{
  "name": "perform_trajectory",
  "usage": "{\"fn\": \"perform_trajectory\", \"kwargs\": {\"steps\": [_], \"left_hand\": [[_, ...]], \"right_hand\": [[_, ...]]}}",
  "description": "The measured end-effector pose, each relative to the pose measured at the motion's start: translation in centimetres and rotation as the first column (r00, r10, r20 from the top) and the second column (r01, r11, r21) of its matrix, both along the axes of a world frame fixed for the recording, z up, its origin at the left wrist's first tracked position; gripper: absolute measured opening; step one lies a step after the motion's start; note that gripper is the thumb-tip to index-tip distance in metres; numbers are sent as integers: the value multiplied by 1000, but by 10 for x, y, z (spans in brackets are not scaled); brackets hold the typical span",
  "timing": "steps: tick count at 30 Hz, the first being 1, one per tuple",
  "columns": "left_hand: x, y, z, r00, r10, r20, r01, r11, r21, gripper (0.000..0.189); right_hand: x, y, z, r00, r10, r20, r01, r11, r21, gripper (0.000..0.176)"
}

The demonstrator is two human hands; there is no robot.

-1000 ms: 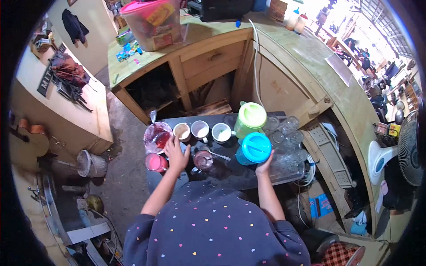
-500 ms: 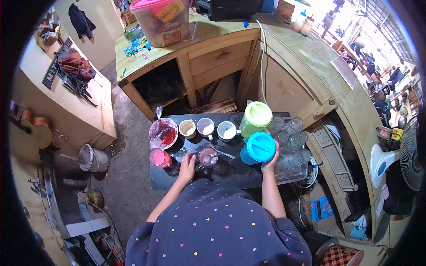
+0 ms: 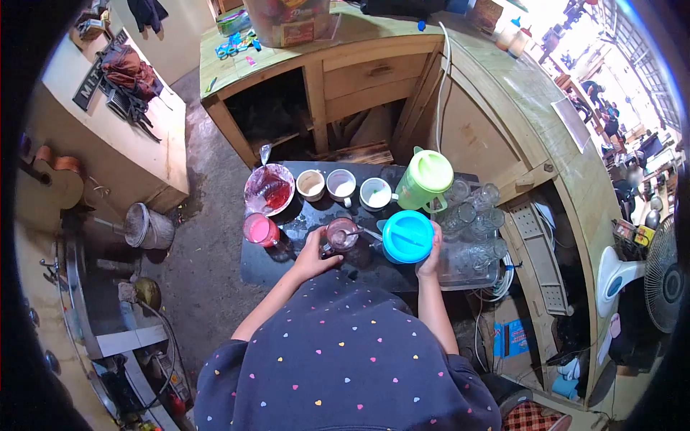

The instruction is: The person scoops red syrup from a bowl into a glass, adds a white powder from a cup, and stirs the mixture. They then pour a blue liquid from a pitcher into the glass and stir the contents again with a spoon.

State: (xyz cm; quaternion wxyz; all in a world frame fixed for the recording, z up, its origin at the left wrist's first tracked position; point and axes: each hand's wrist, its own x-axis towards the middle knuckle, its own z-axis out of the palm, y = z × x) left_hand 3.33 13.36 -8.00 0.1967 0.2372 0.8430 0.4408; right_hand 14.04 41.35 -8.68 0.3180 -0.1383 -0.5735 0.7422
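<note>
My right hand [image 3: 429, 256] is wrapped round the right side of a pitcher with a blue lid [image 3: 407, 236], probably at its handle, which is hidden. Just left of the pitcher stands a glass mug [image 3: 341, 235] with a purplish film inside and a metal spoon leaning out to the right. My left hand [image 3: 313, 258] is at the mug's left side, thumb and fingers apart beside its handle. Further left are a mug of pink liquid [image 3: 260, 230] and a bowl [image 3: 269, 190] smeared with red, holding a spoon. Behind the blue pitcher is a green lidded pitcher [image 3: 425, 181].
A beige cup [image 3: 310, 184] and two white mugs [image 3: 341, 184] line the dark table's [image 3: 287, 266] far side. Several upturned glasses [image 3: 467, 215] crowd a clear tray [image 3: 460, 276] at right. A wooden counter [image 3: 359, 54] curves behind; a bucket [image 3: 149, 226] stands on the floor at left.
My left hand has moved from the tabletop to the glass mug's handle side, its thumb now spread out. The blue-lidded pitcher has shifted left, closer to that mug. The view has tilted slightly.
</note>
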Motion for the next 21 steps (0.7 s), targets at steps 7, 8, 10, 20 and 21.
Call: {"fn": "perform_trajectory", "kwargs": {"steps": [7,8,10,20,21], "left_hand": [[0,-1,-8,999,-1,-37,0,1000,-11,79],[1,-2,-9,1000,1,-5,-1,1000,-15,79],[1,-2,-4,998,6,59,-5,1000,-21,80],[0,-6,-20,997,-10,-81,11,1000,6,82],[0,-6,-19,998,-9,-66,9,1000,1,82]], "right_hand": [[-12,-18,25,998,27,60,-32,997,75,46],[-12,-19,24,998,22,64,-27,996,89,45],[-13,-21,24,998,12,69,-20,993,119,44],[-15,-27,21,998,13,61,-22,990,142,34],[-17,-27,20,998,11,58,-20,987,158,33]]}}
